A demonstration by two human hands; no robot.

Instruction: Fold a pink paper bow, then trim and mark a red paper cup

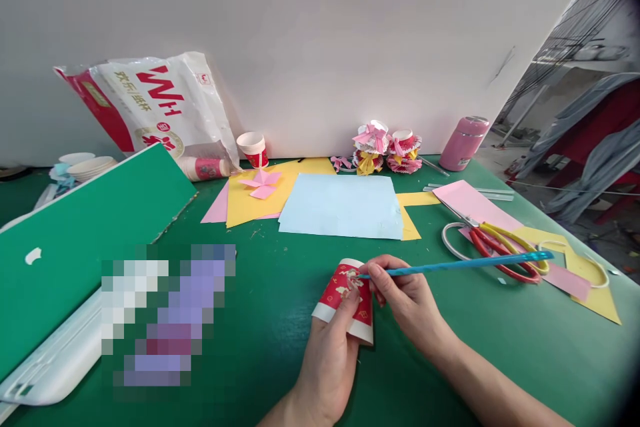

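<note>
My left hand point(327, 363) grips a red-and-white paper cup point(345, 299) lying on its side, just above the green table point(450, 347). My right hand point(407, 300) pinches a long blue stick point(465, 263) near its left end, and the stick's tip touches the cup's red side. The rest of the stick reaches to the right, over two pairs of scissors point(500, 250).
Light blue paper point(343, 207), yellow and pink sheets lie behind the cup. Decorated paper flowers point(385, 147), a pink bottle point(465, 142), another paper cup point(254, 149) and a bag of cups point(155, 107) stand along the white wall. A green board point(85, 227) leans at left.
</note>
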